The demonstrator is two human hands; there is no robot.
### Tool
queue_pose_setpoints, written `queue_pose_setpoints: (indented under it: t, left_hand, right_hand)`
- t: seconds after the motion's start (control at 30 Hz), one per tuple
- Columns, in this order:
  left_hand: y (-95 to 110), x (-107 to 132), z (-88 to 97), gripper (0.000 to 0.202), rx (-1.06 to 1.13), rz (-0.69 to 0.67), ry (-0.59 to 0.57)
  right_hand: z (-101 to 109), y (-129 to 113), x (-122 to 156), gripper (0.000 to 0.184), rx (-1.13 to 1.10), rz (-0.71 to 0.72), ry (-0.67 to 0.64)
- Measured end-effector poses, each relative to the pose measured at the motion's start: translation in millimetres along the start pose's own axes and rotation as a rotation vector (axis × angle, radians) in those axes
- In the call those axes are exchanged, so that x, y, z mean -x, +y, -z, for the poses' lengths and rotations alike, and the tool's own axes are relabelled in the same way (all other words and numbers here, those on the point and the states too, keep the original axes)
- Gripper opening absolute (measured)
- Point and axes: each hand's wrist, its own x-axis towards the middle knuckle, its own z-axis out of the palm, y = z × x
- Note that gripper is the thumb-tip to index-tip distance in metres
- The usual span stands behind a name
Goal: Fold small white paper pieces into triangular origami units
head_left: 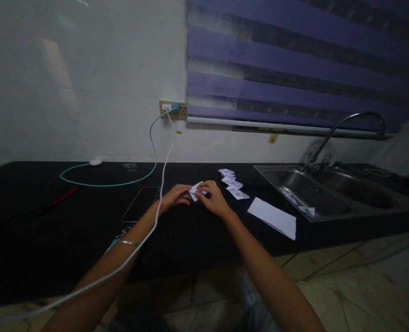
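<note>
While both hands meet over the desk (pixel 190 230), the left hand (pixel 177 195) and right hand (pixel 214 199) pinch one folded paper (pixel 195 190). More folded pieces (pixel 232 183) lie just right of it, a sheet (pixel 273 217) beyond.

The black countertop (pixel 34 221) carries all items. The grip, where the left hand (pixel 177 196) and right hand (pixel 214 199) pinch a small folded paper (pixel 195 190), sits above its middle. Just right of the grip and slightly beyond it lies a row of folded paper pieces (pixel 232 183). Right of the grip and nearer the counter edge lies a flat white sheet (pixel 273 217). Further right, a steel sink (pixel 329 193) is set into the counter. Left of the grip lies a dark flat slab (pixel 141 203); well left lie a red pen (pixel 65 195) and a looped teal cable (pixel 121 183).
</note>
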Motion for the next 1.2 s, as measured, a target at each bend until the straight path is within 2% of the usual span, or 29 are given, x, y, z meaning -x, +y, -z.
queue_pose_setpoints:
  t: [0.17,0.3,0.53,0.67,0.83,1.03,1.2]
  left_hand:
    - [10.2,5.3,-2.1,0.023,-0.077,-0.054,0.035]
    - [16.1,6.0,-9.1,0.020,-0.147,-0.039,0.012]
    - [11.0,1.9,-17.6,0.034,-0.268,-0.031,-0.045]
    - [12.6,2.7,-19.8,0.035,-0.323,-0.104,0.004]
    - [8.4,0.3,-18.9,0.039,-0.416,-0.157,0.014]
    - [-0.4,-5.5,-17.7,0.044,-0.425,-0.140,0.011]
    - [5.2,-1.4,-23.3,0.053,-0.337,-0.089,-0.100]
  right_hand:
    - [0.7,-1.4,-1.5,0.009,-0.010,-0.032,0.047]
    - [1.9,0.7,-2.9,0.006,-0.009,-0.102,0.155]
    - [1.3,5.2,-5.1,0.012,-0.187,-0.204,0.211]
    - [-0.4,8.8,-6.1,0.015,-0.260,-0.273,0.235]
    - [0.0,10.5,-8.8,0.015,-0.234,-0.247,0.255]
    - [0.9,7.1,-9.9,0.017,-0.259,-0.258,0.271]
    - [1.5,4.4,-10.4,0.015,-0.255,-0.244,0.296]
